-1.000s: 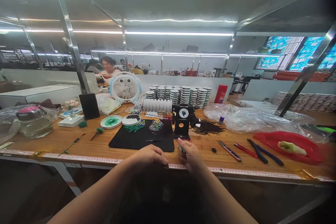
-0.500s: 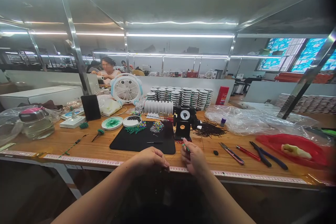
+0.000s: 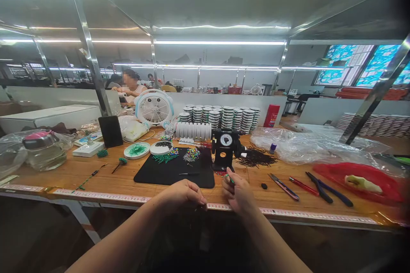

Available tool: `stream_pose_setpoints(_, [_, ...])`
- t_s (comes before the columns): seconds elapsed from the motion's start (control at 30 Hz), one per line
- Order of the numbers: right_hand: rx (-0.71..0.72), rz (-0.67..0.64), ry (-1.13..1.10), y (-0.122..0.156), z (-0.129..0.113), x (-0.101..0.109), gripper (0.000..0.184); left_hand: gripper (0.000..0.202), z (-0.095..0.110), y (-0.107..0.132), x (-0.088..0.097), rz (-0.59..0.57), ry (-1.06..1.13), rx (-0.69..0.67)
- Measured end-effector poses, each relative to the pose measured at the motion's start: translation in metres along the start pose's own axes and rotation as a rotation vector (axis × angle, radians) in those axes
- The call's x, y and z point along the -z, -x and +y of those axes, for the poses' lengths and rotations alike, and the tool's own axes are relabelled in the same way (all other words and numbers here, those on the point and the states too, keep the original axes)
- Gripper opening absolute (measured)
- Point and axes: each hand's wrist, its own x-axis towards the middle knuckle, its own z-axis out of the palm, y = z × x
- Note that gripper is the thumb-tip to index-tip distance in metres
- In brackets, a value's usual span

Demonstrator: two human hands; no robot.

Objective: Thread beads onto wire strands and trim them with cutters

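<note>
The right hand pinches a small green piece between thumb and fingers, just in front of the black dial-faced device. The left hand is clenched, its fingertips pressed together at the front edge of the surface, touching or just over the tape measure. Whether a wire runs between the 2 hands is too fine to tell. Both hands sit at the edge, so a slipped grip would likely drop the green piece to the floor. A forward lurch could also scatter the coloured bead pile on the black mat.
</note>
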Motion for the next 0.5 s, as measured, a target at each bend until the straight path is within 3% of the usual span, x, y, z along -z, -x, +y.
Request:
stream_pose_setpoints(0.17, [0.015, -0.031, 0.039, 0.000, 0.002, 0.001, 0.043, 0.013, 0.000, 0.002, 0.000, -0.026, -0.010, -0.015])
stream_pose_setpoints(0.3, [-0.010, -0.136, 0.150, 0.010, -0.007, -0.005, 0.041, 0.019, 0.006, 0.012, -0.007, -0.088, -0.045, -0.032])
stream_pose_setpoints(0.4, [0.139, -0.306, 0.573, 0.027, -0.020, -0.017, 0.043, 0.028, 0.012, 0.018, -0.016, -0.077, -0.106, -0.061])
stream_pose_setpoints(0.5, [0.340, -0.405, 1.035, 0.043, -0.028, -0.028, 0.043, 0.025, 0.016, 0.019, -0.026, 0.030, -0.135, -0.121])
